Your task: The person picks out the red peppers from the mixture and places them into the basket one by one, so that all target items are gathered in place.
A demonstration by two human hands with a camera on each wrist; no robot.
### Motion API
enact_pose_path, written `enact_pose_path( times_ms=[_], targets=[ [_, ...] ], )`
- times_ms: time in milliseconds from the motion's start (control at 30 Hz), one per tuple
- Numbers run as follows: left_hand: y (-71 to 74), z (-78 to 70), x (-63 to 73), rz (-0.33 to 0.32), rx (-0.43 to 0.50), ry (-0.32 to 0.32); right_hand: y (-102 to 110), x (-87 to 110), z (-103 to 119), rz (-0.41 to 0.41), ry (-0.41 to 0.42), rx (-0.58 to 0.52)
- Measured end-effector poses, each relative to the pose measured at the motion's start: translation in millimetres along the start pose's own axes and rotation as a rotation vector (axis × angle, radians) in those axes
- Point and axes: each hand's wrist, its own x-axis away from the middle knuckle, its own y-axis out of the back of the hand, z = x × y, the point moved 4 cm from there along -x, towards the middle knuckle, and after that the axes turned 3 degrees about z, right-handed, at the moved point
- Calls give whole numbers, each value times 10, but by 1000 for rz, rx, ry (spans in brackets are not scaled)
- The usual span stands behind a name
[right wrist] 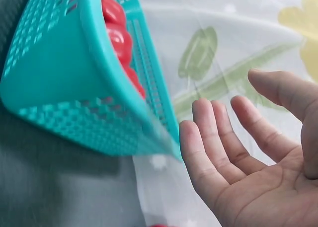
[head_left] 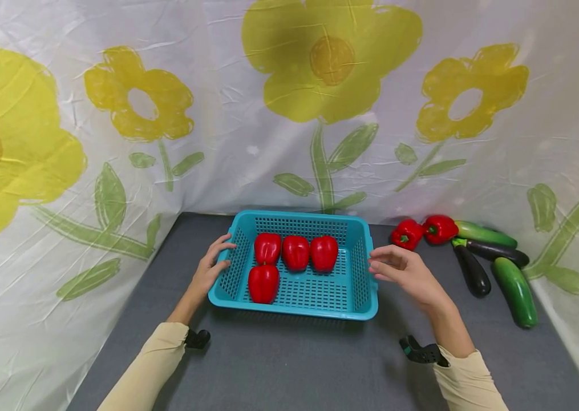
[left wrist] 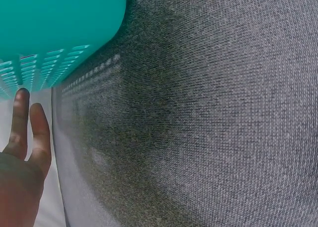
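Observation:
A turquoise plastic basket [head_left: 289,311] with perforated walls stands on the grey table. Inside it are several red bell peppers [head_left: 296,253], three in a row toward the back and one at the front left. My left hand [head_left: 210,268] is at the basket's left end, fingers spread and fingertips at the rim; in the left wrist view two fingers [left wrist: 40,132] reach up beside the perforated wall. At the right end my right hand [head_left: 404,273] has its fingers loosely bent near the rim. The right wrist view shows that palm bare, holding nothing.
Right of the basket lie two more red bell peppers [head_left: 440,229], two dark eggplants [head_left: 473,268] and two green cucumbers [head_left: 515,292], grouped near the table's back right. A white cloth [head_left: 227,142] with yellow flowers hangs behind the table [head_left: 289,365].

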Motion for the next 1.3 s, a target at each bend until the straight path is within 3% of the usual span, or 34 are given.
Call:
enact_pose_path(
  times_ms=[367,700,1100,1300],
  targets=[
    [-7,-6,5,1,-1,-10,312,154,-160,-51,-49,44],
    [-3,2,12,4,11,-53,462,246,-333,-64,-102,91],
    [-1,7,6,1,13,-39,767,174,-503,-115,-124,157],
    [4,68,-2,-3,12,-34,960,87,-542,-181,-136,193]
  ],
)
